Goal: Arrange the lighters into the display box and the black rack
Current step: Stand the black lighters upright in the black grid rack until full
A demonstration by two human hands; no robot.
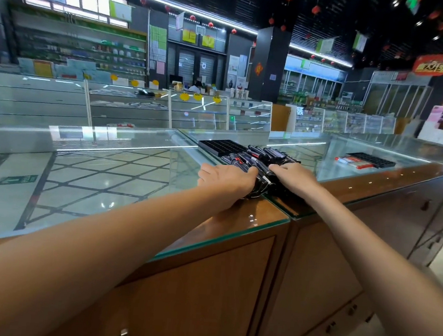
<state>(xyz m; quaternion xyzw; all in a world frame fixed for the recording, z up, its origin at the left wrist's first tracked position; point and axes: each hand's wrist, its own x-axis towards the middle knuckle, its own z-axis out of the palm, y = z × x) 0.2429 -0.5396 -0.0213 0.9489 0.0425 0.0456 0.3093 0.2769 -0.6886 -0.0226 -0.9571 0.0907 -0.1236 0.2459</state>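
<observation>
Lighters (265, 155) heaped beside black rack (218, 144); left hand (227, 180) and right hand (293, 174) rest atop, grip unclear. Gather few, align upright before slotting.

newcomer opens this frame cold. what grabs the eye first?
First, the heap of dark lighters in the middle of the glass counter, with the left hand and right hand both laid on its near side. Just behind the heap sits a black rack, its visible cells empty. A second black rack lies farther right with a red-and-white pack at its near edge.
</observation>
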